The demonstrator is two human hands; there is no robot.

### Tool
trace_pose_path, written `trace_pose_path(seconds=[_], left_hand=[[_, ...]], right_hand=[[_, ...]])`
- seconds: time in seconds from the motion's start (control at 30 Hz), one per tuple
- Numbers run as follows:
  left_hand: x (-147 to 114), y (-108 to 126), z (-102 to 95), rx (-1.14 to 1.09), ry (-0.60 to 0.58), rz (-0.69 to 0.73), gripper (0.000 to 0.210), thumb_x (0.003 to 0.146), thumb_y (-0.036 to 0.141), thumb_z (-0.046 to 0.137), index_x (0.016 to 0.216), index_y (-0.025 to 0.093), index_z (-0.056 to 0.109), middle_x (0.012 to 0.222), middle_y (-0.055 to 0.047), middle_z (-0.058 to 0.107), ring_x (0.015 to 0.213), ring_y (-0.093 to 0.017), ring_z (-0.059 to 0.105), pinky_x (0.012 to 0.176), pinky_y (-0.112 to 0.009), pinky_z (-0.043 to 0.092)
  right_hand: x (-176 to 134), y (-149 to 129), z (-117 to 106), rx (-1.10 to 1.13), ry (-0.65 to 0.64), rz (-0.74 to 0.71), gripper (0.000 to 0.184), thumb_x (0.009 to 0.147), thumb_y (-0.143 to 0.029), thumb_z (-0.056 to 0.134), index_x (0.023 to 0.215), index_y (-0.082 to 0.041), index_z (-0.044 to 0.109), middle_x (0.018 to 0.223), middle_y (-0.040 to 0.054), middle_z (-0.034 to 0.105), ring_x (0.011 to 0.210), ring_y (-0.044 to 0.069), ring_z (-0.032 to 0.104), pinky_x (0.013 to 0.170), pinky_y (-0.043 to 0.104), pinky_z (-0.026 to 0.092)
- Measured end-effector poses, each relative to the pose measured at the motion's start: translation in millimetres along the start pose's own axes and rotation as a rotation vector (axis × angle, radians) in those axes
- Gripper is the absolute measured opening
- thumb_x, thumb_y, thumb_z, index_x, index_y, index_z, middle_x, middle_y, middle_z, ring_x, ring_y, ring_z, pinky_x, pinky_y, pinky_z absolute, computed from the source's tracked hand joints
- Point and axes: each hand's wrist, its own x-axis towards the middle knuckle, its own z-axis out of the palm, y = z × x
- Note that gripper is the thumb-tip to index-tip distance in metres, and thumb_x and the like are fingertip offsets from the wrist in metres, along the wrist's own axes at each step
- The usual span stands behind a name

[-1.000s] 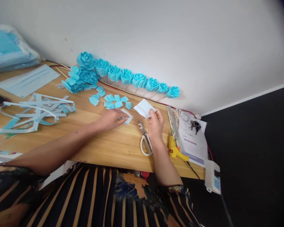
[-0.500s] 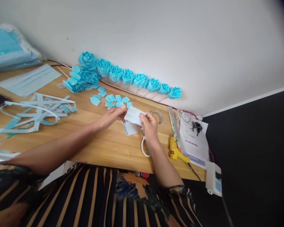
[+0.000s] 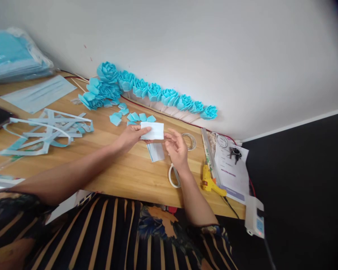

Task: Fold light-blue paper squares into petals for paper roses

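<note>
The left hand [image 3: 133, 135] pinches a white sheet [image 3: 154, 131] between thumb and fingers above the table [image 3: 135, 172]. The right hand [image 3: 177, 148], fingers loosely spread, is beside the sheet's edge; contact is unclear.

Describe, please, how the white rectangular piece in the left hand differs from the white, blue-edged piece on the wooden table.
The white rectangular piece is gripped by the left hand; the white, blue-edged piece lies on the wooden table. The gripped piece shows a white face, the lying piece blue along its left edge. Both are mostly white.
</note>
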Motion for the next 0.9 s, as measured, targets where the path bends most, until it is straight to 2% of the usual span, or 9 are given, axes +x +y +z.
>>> trace_pose_path(seconds=[0.07,0.13,0.33,0.47,0.73,0.9], left_hand=[[0.1,0.1,-0.1,-0.022,-0.002,0.005,0.033,0.077,0.038,0.074,0.085,0.006,0.073,0.077,-0.011,0.074,0.064,-0.017,0.065,0.067,-0.032,0.056],[0.3,-1.1,-0.2,-0.038,-0.002,0.007,0.033,0.077,0.038,0.075,0.086,0.006,0.074,0.077,-0.010,0.074,0.064,-0.016,0.065,0.066,-0.031,0.056],[0.1,-6.5,-0.7,0.041,-0.049,-0.017,0.036,0.075,0.042,0.075,0.083,0.008,0.075,0.071,-0.009,0.074,0.065,-0.017,0.067,0.065,-0.030,0.055],[0.5,-7.9,-2.3,0.139,-0.104,0.007,0.031,0.075,0.041,0.074,0.086,0.012,0.076,0.078,-0.007,0.076,0.070,-0.017,0.068,0.069,-0.030,0.055],[0.1,-4.8,-1.2,0.167,-0.092,0.003,0.027,0.071,0.034,0.077,0.084,0.011,0.074,0.076,-0.006,0.076,0.072,-0.017,0.068,0.074,-0.031,0.053],[1.5,-7.4,-1.4,0.175,-0.093,0.015,0.028,0.068,0.035,0.079,0.082,0.011,0.073,0.077,-0.005,0.075,0.071,-0.018,0.068,0.075,-0.032,0.053]], right_hand=[[-0.3,1.9,1.1,-0.090,-0.009,-0.025,0.035,0.085,-0.025,0.061,0.120,-0.028,0.061,0.118,0.0049,0.070,0.103,0.019,0.067,0.085,0.035,0.055],[0.0,3.6,1.8,-0.171,-0.025,-0.036,0.030,0.085,-0.026,0.062,0.115,-0.028,0.064,0.117,0.0041,0.070,0.095,0.018,0.067,0.084,0.034,0.055],[2.6,4.3,-0.8,-0.258,-0.034,-0.043,0.016,0.087,-0.030,0.062,0.100,-0.027,0.071,0.094,0.0014,0.072,0.081,0.016,0.066,0.076,0.030,0.052],[3.0,4.3,-1.5,-0.252,-0.017,-0.005,0.014,0.086,-0.034,0.064,0.093,-0.026,0.073,0.087,0.0010,0.072,0.078,0.016,0.065,0.072,0.029,0.050],[1.3,8.1,3.7,-0.170,0.019,0.081,0.016,0.082,-0.038,0.068,0.086,-0.022,0.069,0.077,-0.0006,0.070,0.068,0.014,0.061,0.066,0.027,0.048],[1.5,5.6,6.1,-0.126,0.057,0.107,0.019,0.079,-0.039,0.071,0.083,-0.021,0.065,0.078,-0.0012,0.069,0.068,0.013,0.062,0.065,0.025,0.049]])
